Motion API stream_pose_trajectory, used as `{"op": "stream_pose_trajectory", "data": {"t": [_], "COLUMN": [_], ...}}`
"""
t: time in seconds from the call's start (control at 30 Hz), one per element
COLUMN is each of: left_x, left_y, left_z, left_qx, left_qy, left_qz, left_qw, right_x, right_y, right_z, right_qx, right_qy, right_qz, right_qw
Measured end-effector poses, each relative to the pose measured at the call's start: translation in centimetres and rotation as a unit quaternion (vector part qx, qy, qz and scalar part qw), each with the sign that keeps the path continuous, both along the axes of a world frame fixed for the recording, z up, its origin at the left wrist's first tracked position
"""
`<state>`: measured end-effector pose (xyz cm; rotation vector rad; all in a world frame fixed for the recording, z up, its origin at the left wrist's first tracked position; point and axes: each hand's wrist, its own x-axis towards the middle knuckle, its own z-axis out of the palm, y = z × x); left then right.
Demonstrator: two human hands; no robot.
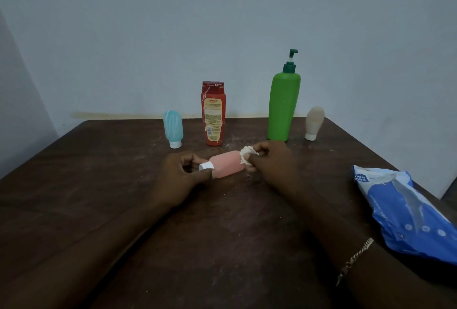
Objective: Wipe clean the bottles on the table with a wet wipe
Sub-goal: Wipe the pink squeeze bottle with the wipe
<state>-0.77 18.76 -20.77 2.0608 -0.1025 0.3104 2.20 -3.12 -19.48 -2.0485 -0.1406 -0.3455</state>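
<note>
Your open room: the table's [99,185] near and left side.
Blue bottle [173,128], red bottle [213,115], green pump bottle [283,105] and beige bottle [314,121] line the back, gaps between; wipes pack [408,209] blocks your right.

Five bottles were there: one blue bottle [173,128], one red bottle [213,113], one green bottle [283,105], one beige bottle [314,121] and one pink bottle [228,164]. Three bottles had white caps. There was one wipe [248,154], one wipe pack [408,209], one bracelet [356,258] and one tabletop [99,185]. Two hands showed, the left hand [178,177] and the right hand [274,162].
</note>
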Motion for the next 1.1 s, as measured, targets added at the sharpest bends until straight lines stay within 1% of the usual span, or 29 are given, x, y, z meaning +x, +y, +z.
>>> {"op": "stream_pose_trajectory", "data": {"t": [0.13, 0.23, 0.33, 0.4, 0.47, 0.53, 0.6, 0.67, 0.73, 0.83, 0.93, 1.03, 1.1], "left_x": [0.1, 0.3, 0.3, 0.2, 0.1, 0.1, 0.1, 0.1, 0.0, -0.4, -0.7, -0.5, -0.2], "left_y": [0.0, 0.3, 0.4, 0.5, 0.6, 0.8, 0.9, 0.7, 0.5, 0.0, -0.3, -0.3, -0.1], "left_z": [0.1, 0.2, 0.2, 0.4, 0.5, 0.5, 0.4, 0.4, 0.4, 0.5, 0.5, 0.3, 0.1], "left_qx": [-0.069, -0.110, -0.137, -0.149, -0.159, -0.164, -0.157, -0.142, -0.107, -0.057, -0.016, 0.056, 0.063], "left_qy": [0.018, 0.031, 0.035, 0.031, 0.034, 0.038, 0.042, 0.042, 0.037, 0.023, 0.005, -0.026, -0.029], "left_qz": [0.025, 0.034, 0.030, 0.017, 0.013, 0.008, 0.003, 0.003, 0.004, -0.020, -0.047, -0.020, -0.017], "left_qw": [0.997, 0.993, 0.989, 0.988, 0.987, 0.986, 0.987, 0.989, 0.994, 0.998, 0.999, 0.998, 0.997], "right_x": [-0.2, -0.7, -1.2, -1.6, -2.3, -2.6, -2.3, -1.6, -0.9, -0.4, -0.2, 0.0, -0.1], "right_y": [0.6, 1.2, 2.5, 3.8, 4.6, 4.7, 4.1, 2.9, 1.4, 0.1, 0.2, 0.5, 0.6], "right_z": [0.1, 0.2, -0.2, -0.6, -0.7, -0.5, -0.3, 0.0, 0.2, 0.3, 0.2, 0.0, 0.0], "right_qx": [0.060, 0.067, 0.030, -0.032, -0.107, -0.134, -0.134, -0.101, -0.059, -0.037, -0.016, -0.019, -0.024], "right_qy": [0.004, 0.001, -0.017, -0.064, -0.123, -0.164, -0.158, -0.118, -0.089, -0.082, -0.067, -0.071, -0.071], "right_qz": [0.010, 0.020, 0.039, 0.065, 0.088, 0.088, 0.071, 0.040, 0.013, -0.012, -0.010, 0.007, 0.014], "right_qw": [0.998, 0.998, 0.999, 0.995, 0.983, 0.973, 0.976, 0.987, 0.994, 0.996, 0.998, 0.997, 0.997]}}
